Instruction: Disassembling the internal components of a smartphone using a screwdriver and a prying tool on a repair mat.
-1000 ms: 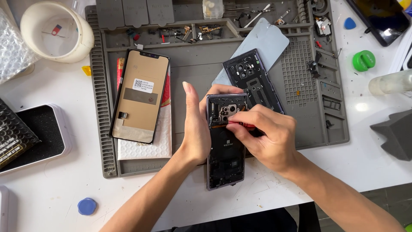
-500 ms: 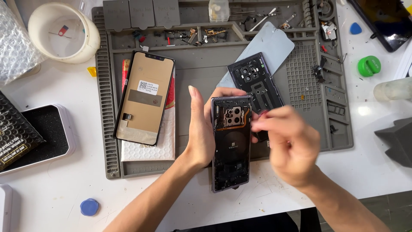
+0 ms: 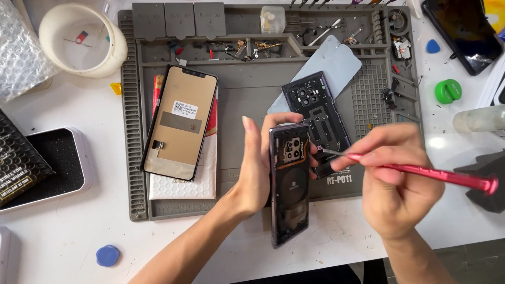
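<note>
My left hand (image 3: 260, 168) grips an opened dark phone body (image 3: 291, 197), held upright on its edge over the front of the grey repair mat (image 3: 236, 94); its camera module and round coil face me. My right hand (image 3: 392, 181) holds a red screwdriver (image 3: 436, 174), its thin metal tip pointing left toward the phone's upper right edge. A detached black back cover (image 3: 315, 118) lies on the mat just behind the phone, resting on a pale blue-grey sheet (image 3: 336, 66).
A removed screen (image 3: 180, 122) lies face down on a white padded envelope (image 3: 184, 181) at the mat's left. Small screws and parts fill the mat's top trays. A white tape roll (image 3: 81, 39), bubble wrap, a white box, a green cap (image 3: 447, 90), blue picks and another phone (image 3: 463, 31) surround the mat.
My right hand drew back to the right from the phone's camera area and now shows the red screwdriver held out. The left hand turned the phone more on edge.
</note>
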